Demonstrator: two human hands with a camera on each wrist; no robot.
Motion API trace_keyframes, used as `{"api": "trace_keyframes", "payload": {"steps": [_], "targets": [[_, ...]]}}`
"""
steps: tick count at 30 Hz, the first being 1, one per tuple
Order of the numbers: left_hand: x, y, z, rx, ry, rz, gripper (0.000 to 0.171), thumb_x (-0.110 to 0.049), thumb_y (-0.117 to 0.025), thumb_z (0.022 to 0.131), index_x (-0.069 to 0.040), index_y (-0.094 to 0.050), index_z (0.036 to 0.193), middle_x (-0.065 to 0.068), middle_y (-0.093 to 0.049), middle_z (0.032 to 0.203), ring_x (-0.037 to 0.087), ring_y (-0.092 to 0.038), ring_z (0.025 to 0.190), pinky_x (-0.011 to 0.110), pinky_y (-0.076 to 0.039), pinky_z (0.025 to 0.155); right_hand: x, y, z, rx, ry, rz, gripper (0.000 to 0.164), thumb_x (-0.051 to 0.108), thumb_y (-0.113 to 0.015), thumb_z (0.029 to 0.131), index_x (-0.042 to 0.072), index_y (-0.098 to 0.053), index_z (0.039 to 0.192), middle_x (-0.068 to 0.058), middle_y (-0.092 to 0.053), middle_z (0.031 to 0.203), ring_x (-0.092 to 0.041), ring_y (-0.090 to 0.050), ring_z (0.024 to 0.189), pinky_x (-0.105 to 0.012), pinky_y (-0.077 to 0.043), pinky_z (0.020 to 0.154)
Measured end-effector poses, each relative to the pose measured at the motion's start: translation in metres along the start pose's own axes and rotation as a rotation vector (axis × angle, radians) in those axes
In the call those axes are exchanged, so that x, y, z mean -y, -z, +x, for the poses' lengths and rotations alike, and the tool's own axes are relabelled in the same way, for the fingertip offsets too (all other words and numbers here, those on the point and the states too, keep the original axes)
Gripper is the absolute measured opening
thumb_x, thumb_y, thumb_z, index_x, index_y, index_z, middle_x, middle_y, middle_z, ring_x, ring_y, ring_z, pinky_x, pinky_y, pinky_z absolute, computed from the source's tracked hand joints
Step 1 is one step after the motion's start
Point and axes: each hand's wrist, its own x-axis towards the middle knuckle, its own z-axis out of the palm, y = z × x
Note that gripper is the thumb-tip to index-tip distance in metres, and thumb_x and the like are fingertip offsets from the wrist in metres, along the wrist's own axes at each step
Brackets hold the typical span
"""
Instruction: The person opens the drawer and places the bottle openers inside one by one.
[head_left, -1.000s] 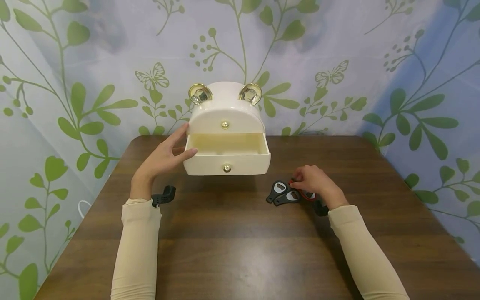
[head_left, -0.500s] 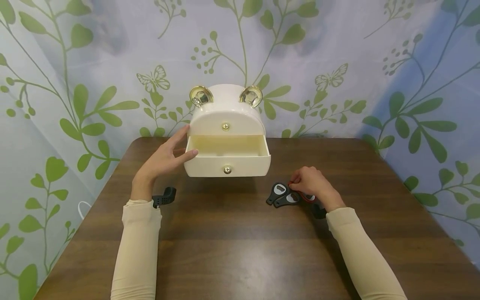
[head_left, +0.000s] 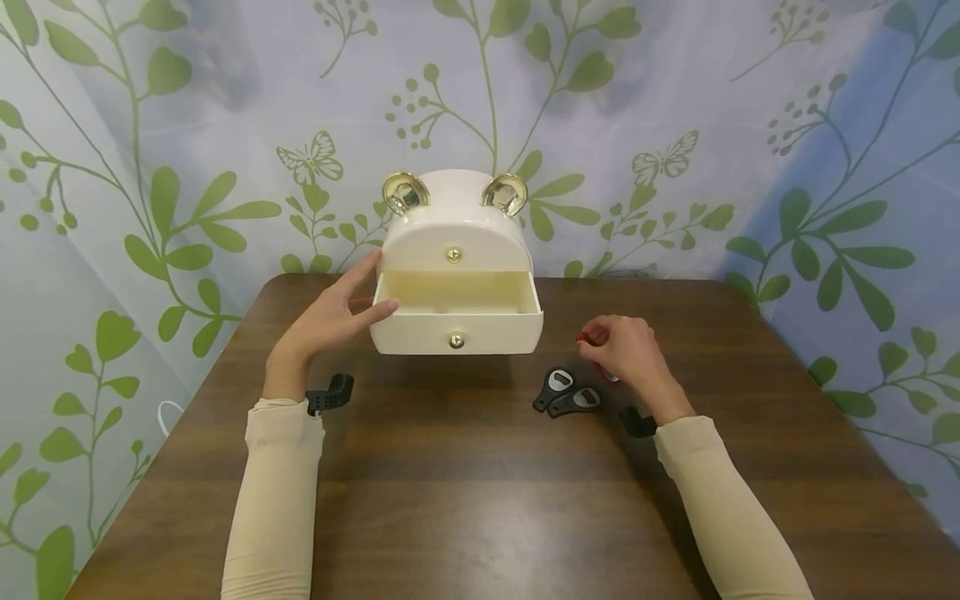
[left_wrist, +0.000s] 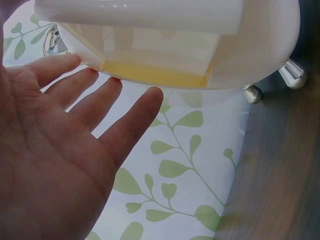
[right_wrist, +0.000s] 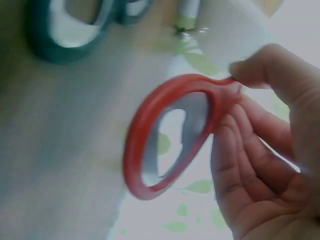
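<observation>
A white rounded box (head_left: 456,218) with gold ears stands at the back of the table. Its lower drawer (head_left: 491,335) is pulled out, with nothing visible inside. My left hand (head_left: 322,321) lies along the box's left side, fingers nearly straight, the thumb at the drawer's front left corner. In the left wrist view the fingertips (left_wrist: 156,95) are right at the box's back edge. My right hand (head_left: 632,354) pinches a red bottle opener (right_wrist: 134,150) by its narrow end, between thumb and fingers, with the metal-filled ring hanging free.
Two black bottle openers (head_left: 558,382) lie side by side on the brown table (head_left: 450,500), left of my right hand. A leaf-patterned cloth (head_left: 585,108) hangs close behind the table. Gold knobs (head_left: 456,340) stick out from the drawer fronts.
My right hand has lifted the red bottle opener up from beside the black ones, which stay put. The left hand and the drawer hold their places.
</observation>
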Motion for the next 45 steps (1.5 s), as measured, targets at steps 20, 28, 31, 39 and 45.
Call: {"api": "trace_keyframes", "payload": {"steps": [20, 28, 31, 39, 45], "targets": [[-0.001, 0.000, -0.001, -0.002, 0.007, -0.003, 0.080, -0.057, -0.060, 0.088, -0.053, -0.007, 0.147, -0.033, -0.007, 0.153, 0.025, -0.051, 0.129, 0.048, -0.041, 0.105, 0.068, 0.047, 0.004, -0.629, 0.297, 0.271, 0.019, 0.023, -0.076, 0.081, 0.010, -0.075, 0.095, -0.002, -0.072, 0.085, -0.014, -0.066, 0.076, -0.013, -0.046, 0.076], [-0.015, 0.002, -0.007, 0.010, 0.020, -0.015, 0.081, -0.051, -0.060, 0.091, -0.046, -0.006, 0.151, -0.027, -0.007, 0.157, 0.028, -0.050, 0.130, 0.048, -0.041, 0.106, 0.123, 0.063, -0.004, -0.791, 0.335, 0.448, 0.014, -0.003, -0.076, 0.075, -0.004, -0.072, 0.088, -0.016, -0.071, 0.083, -0.027, -0.065, 0.073, -0.018, -0.049, 0.075], [-0.031, 0.003, -0.012, 0.022, 0.028, -0.011, 0.082, -0.046, -0.059, 0.093, -0.036, -0.006, 0.155, -0.019, -0.007, 0.160, 0.029, -0.049, 0.131, 0.048, -0.040, 0.106, 0.129, 0.063, -0.004, -0.804, 0.342, 0.492, 0.013, -0.002, -0.075, 0.077, -0.005, -0.072, 0.089, -0.015, -0.071, 0.085, -0.024, -0.065, 0.075, -0.018, -0.050, 0.076], [-0.015, 0.002, -0.005, 0.010, 0.026, -0.007, 0.082, -0.052, -0.060, 0.090, -0.045, -0.006, 0.152, -0.028, -0.006, 0.157, 0.027, -0.049, 0.131, 0.048, -0.039, 0.108, 0.137, 0.055, 0.004, -0.786, 0.392, 0.721, 0.015, -0.003, -0.071, 0.081, -0.010, -0.068, 0.094, -0.020, -0.068, 0.089, -0.015, -0.065, 0.080, -0.029, -0.055, 0.078], [0.001, -0.001, 0.000, -0.001, 0.008, -0.023, 0.081, -0.055, -0.061, 0.088, -0.052, -0.007, 0.148, -0.034, -0.007, 0.153, 0.025, -0.050, 0.130, 0.047, -0.042, 0.105, 0.147, 0.040, 0.009, -0.706, 0.424, 0.776, 0.017, -0.004, -0.071, 0.082, -0.011, -0.066, 0.097, -0.023, -0.066, 0.091, -0.019, -0.065, 0.082, -0.035, -0.056, 0.081]]}}
